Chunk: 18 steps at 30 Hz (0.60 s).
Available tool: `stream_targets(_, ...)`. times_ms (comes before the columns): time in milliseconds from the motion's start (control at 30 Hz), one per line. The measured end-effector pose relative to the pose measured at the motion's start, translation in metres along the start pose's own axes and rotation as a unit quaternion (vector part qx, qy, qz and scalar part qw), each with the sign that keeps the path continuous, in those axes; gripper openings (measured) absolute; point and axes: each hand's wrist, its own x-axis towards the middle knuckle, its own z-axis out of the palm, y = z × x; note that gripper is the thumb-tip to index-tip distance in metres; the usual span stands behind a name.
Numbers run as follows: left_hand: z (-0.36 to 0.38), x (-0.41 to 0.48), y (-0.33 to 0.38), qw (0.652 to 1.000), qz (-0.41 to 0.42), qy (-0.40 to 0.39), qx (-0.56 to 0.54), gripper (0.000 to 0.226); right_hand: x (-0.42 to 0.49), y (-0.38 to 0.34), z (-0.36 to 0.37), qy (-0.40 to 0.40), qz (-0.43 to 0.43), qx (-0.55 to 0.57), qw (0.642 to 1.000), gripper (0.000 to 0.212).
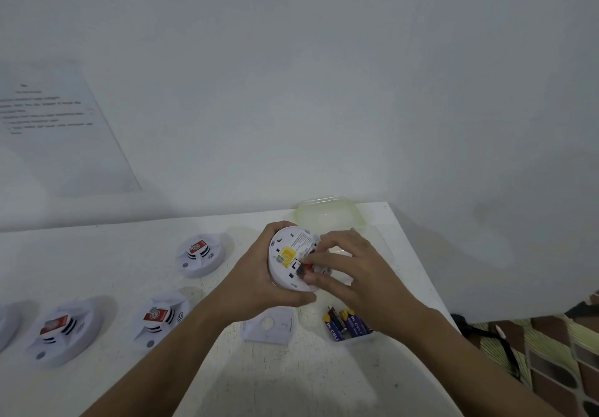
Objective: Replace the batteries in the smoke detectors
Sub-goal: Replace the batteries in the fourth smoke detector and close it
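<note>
Head view: I see left hand grip wrapped round smoke detector, back side up, above table toward far right corner. Right hand grip pinching red battery in its compartment. Spare batteries near right edge.

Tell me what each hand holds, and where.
Left hand grips the smoke detector round its rim. Right hand pinches a battery sitting in the detector's open back.

white table against pale wall
</note>
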Motion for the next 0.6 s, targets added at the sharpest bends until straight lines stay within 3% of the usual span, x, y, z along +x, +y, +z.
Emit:
stream_targets(133, -0.001, -0.001, 0.005, 1.0, 0.008, -0.017, -0.004, 0.091, 0.006, -0.008, -0.008, 0.03, 0.072, 0.148, 0.986, 0.034)
stream_targets(267, -0.002, -0.003, 0.007, 1.0, 0.02, -0.009, 0.016, 0.092, 0.009, -0.014, -0.021, 0.116, 0.204, 0.315, 0.92, 0.029)
stream_targets(333, -0.004, -0.005, 0.005, 1.0, 0.02, 0.001, 0.02, 0.092, 0.007, -0.008, -0.024, 0.16, 0.226, 0.287, 0.917, 0.032)
stream_targets(400, -0.006, -0.007, 0.002, 1.0, 0.016, 0.007, 0.017, 0.093, -0.001, 0.005, -0.022, 0.149, 0.237, 0.209, 0.937, 0.03)
stream_targets(500, -0.008, -0.011, -0.003, 1.0, 0.008, 0.01, 0.015, 0.095, -0.019, 0.027, -0.012, 0.039, 0.255, 0.089, 0.962, 0.011)
stream_targets(600, -0.009, -0.013, -0.006, 1.0, 0.004, 0.018, 0.018, 0.096, -0.029, 0.041, -0.002, -0.051, 0.23, -0.056, 0.97, 0.013)
